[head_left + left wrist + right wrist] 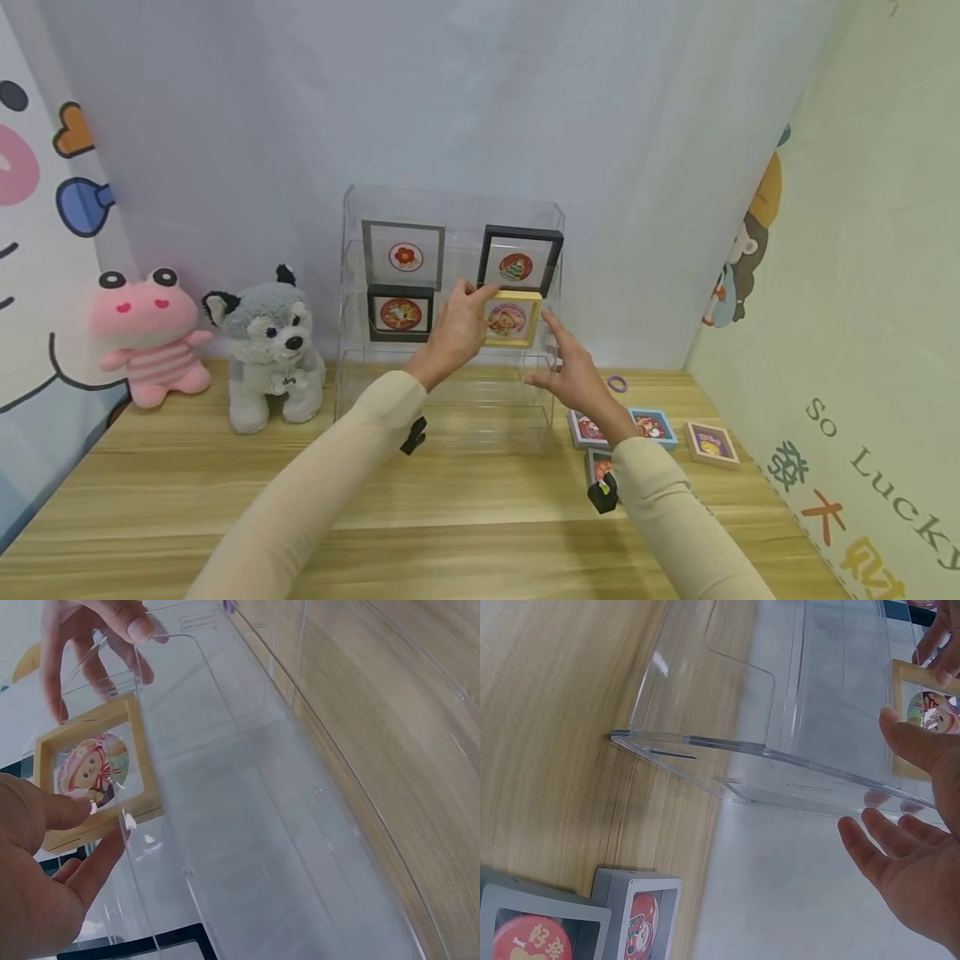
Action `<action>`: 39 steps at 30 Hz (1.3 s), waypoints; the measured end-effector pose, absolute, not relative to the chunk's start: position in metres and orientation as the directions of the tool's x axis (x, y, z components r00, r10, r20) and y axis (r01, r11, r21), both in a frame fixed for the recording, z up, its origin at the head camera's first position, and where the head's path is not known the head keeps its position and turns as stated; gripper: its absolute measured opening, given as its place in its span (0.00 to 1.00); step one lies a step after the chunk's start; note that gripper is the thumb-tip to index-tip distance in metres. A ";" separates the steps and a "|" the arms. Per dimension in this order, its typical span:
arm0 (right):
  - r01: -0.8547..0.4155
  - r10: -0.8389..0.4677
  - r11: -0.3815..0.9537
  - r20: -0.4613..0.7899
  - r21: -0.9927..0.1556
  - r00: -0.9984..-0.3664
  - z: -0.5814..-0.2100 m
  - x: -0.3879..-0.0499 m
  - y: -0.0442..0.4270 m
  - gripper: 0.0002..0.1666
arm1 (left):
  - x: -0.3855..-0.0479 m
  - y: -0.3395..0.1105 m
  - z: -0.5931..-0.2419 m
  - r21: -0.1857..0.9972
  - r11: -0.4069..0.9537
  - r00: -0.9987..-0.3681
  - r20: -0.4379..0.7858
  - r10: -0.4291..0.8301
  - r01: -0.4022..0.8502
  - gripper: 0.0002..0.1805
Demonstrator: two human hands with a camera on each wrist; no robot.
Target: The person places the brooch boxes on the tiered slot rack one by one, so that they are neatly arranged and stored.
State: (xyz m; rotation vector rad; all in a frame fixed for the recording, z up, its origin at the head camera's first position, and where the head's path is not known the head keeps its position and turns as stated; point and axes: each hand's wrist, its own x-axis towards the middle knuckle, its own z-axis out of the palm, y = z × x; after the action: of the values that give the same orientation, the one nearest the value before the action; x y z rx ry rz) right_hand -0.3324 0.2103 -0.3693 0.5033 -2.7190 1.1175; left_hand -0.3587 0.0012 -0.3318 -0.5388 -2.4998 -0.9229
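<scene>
Here's the left hand (457, 327), pinching the yellow square picture frame (513, 320) by its left side, thumb on the front; the right hand (576, 375) is spread, holding nothing, just beside the frame's right edge. That frame sits on a clear plastic tiered rack (487, 421), on a wood-grain table (465, 550), pale curtain (450, 100) behind. Above it, a black square frame with a tree picture (519, 265), partly covered. Right forearm (667, 508) blocks some small frames near a light-blue frame (652, 427); well left, a grey-and-white plush dog (273, 354).
</scene>
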 end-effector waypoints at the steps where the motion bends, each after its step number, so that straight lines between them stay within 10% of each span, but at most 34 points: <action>1: -0.366 -0.248 0.666 0.270 -0.650 -0.930 -0.369 -0.332 0.210 0.62 | -0.357 0.000 -0.331 0.521 0.702 -0.838 0.507 0.202 0.485 0.32; 18: -0.371 -0.258 0.678 0.267 -0.635 -0.929 -0.367 -0.333 0.210 0.63 | -0.298 -0.083 -0.329 0.299 0.711 -0.575 0.799 0.178 0.636 0.24; 39: -0.356 -0.250 0.676 0.253 -0.646 -0.935 -0.368 -0.333 0.210 0.63 | -0.260 -0.166 -0.407 0.312 0.897 -0.887 0.432 0.160 0.314 0.41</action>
State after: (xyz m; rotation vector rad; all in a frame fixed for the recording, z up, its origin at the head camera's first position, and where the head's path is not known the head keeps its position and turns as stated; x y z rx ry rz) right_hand -0.3327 0.2105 -0.3685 0.4990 -2.7423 1.1027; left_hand -0.2604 -0.1662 -0.4074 -0.3478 -2.6602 -0.5313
